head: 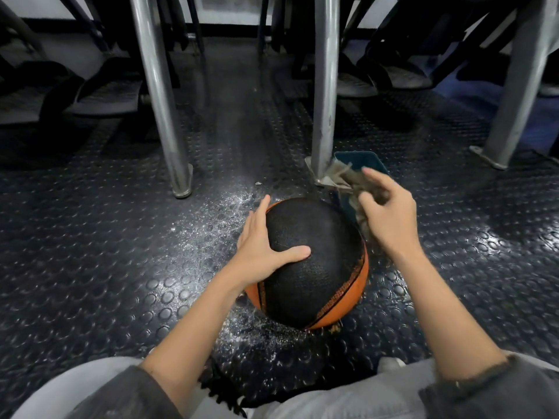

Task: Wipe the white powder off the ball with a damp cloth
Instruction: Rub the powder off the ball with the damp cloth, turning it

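Note:
A black and orange ball (314, 267) sits on the studded dark floor between my knees. My left hand (263, 246) rests flat on its upper left side, fingers spread and thumb stretched across the top. My right hand (387, 213) hovers just past the ball's upper right edge, blurred by motion, and holds a crumpled grey-brown cloth (343, 176). The cloth hangs over a teal container (367, 160) behind the ball. The black panel facing me looks dark, with no powder visible on it.
White powder (217, 216) is scattered on the floor left of the ball, and more powder (257, 331) lies in front of it. Metal legs (163, 101) (325, 86) stand behind the ball, one right beside the container. Dark gym equipment fills the background.

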